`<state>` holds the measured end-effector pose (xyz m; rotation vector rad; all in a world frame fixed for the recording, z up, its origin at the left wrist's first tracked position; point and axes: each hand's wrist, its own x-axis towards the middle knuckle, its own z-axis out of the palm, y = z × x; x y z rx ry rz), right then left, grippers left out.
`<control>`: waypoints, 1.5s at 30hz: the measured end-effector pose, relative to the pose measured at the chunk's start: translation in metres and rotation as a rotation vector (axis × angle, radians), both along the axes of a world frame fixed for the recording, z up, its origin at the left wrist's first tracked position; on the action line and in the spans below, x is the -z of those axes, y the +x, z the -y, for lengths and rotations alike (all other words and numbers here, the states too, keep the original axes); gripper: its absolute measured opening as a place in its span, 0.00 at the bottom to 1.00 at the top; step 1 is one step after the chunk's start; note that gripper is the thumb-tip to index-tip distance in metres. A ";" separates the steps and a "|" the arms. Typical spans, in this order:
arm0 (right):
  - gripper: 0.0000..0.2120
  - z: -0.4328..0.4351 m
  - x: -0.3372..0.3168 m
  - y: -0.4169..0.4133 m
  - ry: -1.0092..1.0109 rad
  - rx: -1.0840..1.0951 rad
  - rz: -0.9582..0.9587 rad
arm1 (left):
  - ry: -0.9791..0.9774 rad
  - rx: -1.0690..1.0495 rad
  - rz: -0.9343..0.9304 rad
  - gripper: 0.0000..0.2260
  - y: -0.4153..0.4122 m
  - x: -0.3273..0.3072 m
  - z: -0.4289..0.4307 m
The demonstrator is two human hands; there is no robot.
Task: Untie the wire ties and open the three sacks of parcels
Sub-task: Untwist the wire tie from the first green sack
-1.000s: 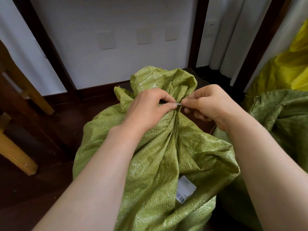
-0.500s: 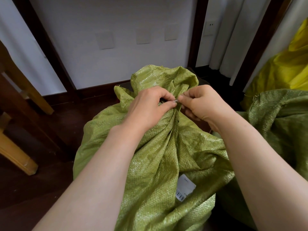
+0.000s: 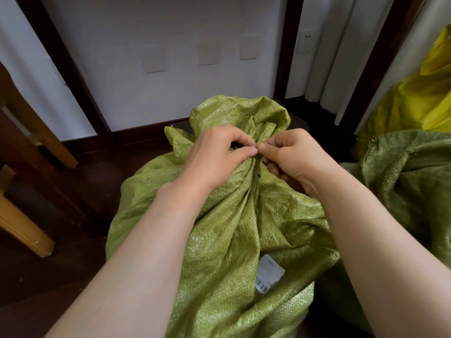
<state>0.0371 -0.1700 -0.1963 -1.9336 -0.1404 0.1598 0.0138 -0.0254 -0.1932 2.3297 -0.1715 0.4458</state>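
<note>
Legs of wooden furniture (image 3: pixel 26 237) left of sack (image 3: pixel 231 228); darker sack (image 3: pixel 415 179), yellow sack (image 3: pixel 419 103) right

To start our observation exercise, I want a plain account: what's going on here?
A person is working bare-handed on a light green sack. The left hand grips its bunched neck, while the right hand pinches the wire tie, barely visible at the fingertips. The neck is gathered shut, not yet opened. A darker green sack sits to the right, with a yellow sack behind it.

Near sack (image 3: pixel 219 228) centre, second sack (image 3: pixel 412 181) right, third sack (image 3: pixel 424 101) behind
</note>
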 end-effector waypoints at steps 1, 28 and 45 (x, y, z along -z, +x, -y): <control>0.12 -0.001 0.001 0.000 0.014 0.001 -0.010 | 0.002 0.003 -0.002 0.04 0.000 -0.001 0.001; 0.08 -0.007 0.005 0.002 0.173 -0.080 0.175 | -0.129 0.006 0.023 0.12 -0.001 0.000 -0.007; 0.06 -0.009 0.004 0.002 0.406 -0.072 0.011 | -0.191 -0.023 0.000 0.04 0.005 0.002 -0.009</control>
